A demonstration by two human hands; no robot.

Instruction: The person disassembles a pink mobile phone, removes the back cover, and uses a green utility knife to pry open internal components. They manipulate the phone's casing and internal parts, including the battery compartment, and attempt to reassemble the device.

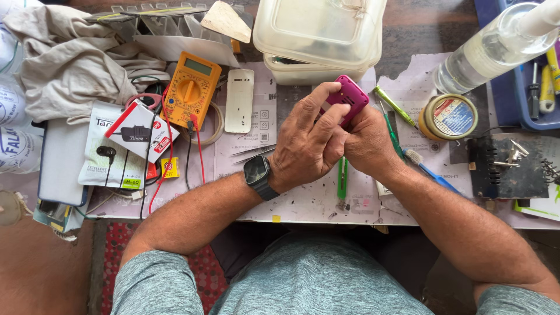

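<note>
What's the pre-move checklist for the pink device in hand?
1. Grip: both the left hand and right hand clasp the pink device: ok.
2. Device clear of the table: cannot tell, hands hide its lower end.
3. Tweezers within reach, beside the left hand: ok.
4. Green cutter lies under the hands, partly hidden: not ok.
5. Multimeter leads trail over the packets at left, away from the hands: ok.
6. Device open or shut: cannot tell.
</note>
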